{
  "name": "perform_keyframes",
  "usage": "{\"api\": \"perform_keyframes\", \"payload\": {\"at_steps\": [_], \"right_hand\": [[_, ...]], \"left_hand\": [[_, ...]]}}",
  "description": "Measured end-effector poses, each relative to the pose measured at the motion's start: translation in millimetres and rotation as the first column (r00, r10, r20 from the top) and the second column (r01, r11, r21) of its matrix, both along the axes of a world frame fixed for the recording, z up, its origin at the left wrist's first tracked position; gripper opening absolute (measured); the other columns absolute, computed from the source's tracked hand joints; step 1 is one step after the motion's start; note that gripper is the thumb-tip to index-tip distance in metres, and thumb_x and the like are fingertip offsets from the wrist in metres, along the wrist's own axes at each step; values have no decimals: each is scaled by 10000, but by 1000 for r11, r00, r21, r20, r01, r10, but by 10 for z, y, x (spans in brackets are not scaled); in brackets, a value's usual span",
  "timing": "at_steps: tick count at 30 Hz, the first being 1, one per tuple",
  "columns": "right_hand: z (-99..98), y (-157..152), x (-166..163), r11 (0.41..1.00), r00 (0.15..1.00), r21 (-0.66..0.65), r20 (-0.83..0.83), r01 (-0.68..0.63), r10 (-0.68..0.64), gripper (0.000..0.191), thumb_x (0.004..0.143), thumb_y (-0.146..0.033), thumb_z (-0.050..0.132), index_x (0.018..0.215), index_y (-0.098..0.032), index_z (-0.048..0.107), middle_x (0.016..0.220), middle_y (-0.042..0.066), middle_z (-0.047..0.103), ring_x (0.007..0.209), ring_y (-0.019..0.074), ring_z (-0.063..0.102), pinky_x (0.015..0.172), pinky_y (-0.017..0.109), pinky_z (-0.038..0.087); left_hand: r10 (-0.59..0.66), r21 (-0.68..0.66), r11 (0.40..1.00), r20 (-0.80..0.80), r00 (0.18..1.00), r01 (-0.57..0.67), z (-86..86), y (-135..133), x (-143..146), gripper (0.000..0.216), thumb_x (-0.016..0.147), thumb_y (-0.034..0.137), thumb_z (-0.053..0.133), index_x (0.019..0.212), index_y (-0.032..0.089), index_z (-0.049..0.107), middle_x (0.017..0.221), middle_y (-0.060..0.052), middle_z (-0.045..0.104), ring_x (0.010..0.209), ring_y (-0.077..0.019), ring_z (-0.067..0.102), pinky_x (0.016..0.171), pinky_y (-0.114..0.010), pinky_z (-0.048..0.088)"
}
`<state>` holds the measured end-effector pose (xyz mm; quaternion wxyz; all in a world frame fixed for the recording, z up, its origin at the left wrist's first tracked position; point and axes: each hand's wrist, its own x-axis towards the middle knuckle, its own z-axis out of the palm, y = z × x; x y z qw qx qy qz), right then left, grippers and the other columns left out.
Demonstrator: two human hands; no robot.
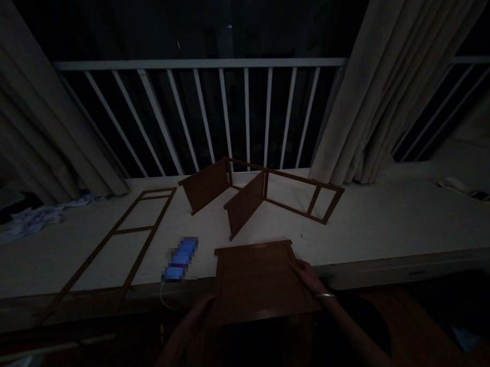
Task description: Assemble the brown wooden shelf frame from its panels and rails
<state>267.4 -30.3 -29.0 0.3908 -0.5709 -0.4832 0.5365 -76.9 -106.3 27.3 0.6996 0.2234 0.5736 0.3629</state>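
Observation:
Both my hands hold a brown wooden shelf panel (257, 283) by its two sides, just in front of the window ledge. My left hand (202, 309), dim and partly behind the panel's left edge, is closed on it. At the right edge, my right hand (305, 272) grips with the thumb on top; a bracelet circles that wrist. Beyond the panel, a wooden side frame (293, 179) stands on its long edge with two shelf panels (246, 202) joined to it. A second, ladder-like frame (134, 230) lies at the left, its near end jutting over the ledge's edge.
A phone (181, 259) with a blurred blue screen and a white cable (163, 298) lies near the ledge's front edge. A tiny screw-like piece (303, 237) lies on the white ledge (368, 225). White railings (247, 114) and curtains (364, 86) stand behind; crumpled cloth (38, 219) lies left.

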Motion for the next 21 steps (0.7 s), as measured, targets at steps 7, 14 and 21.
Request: {"api": "perform_keyframes", "payload": {"at_steps": [7, 14, 21], "right_hand": [[-86, -33, 13, 999, 996, 30, -79, 33, -30, 544, 625, -552, 535, 943, -113, 593, 910, 93, 651, 853, 263, 593, 752, 383, 463], [23, -62, -31, 998, 997, 40, -57, 57, -54, 564, 607, -589, 526, 920, -124, 598, 958, 97, 637, 901, 278, 569, 758, 384, 458], [-41, -115, -26, 997, 995, 45, -78, 64, -61, 542, 652, -582, 485, 948, -141, 588, 983, 85, 628, 927, 266, 561, 795, 380, 443]], "left_hand": [[6, 73, 997, 11, 1000, -7, -221, 218, 23, 380, 616, 308, 606, 966, 163, 572, 1008, -72, 614, 945, -228, 558, 834, -352, 414], [13, 39, 999, 112, 994, -18, -425, 198, 60, 395, 632, 321, 593, 987, 154, 548, 989, -80, 621, 924, -230, 569, 806, -358, 431], [26, 42, 999, 58, 998, -29, -455, 251, 29, 407, 601, 296, 621, 969, 132, 563, 930, -93, 639, 890, -236, 583, 793, -352, 434]]}}
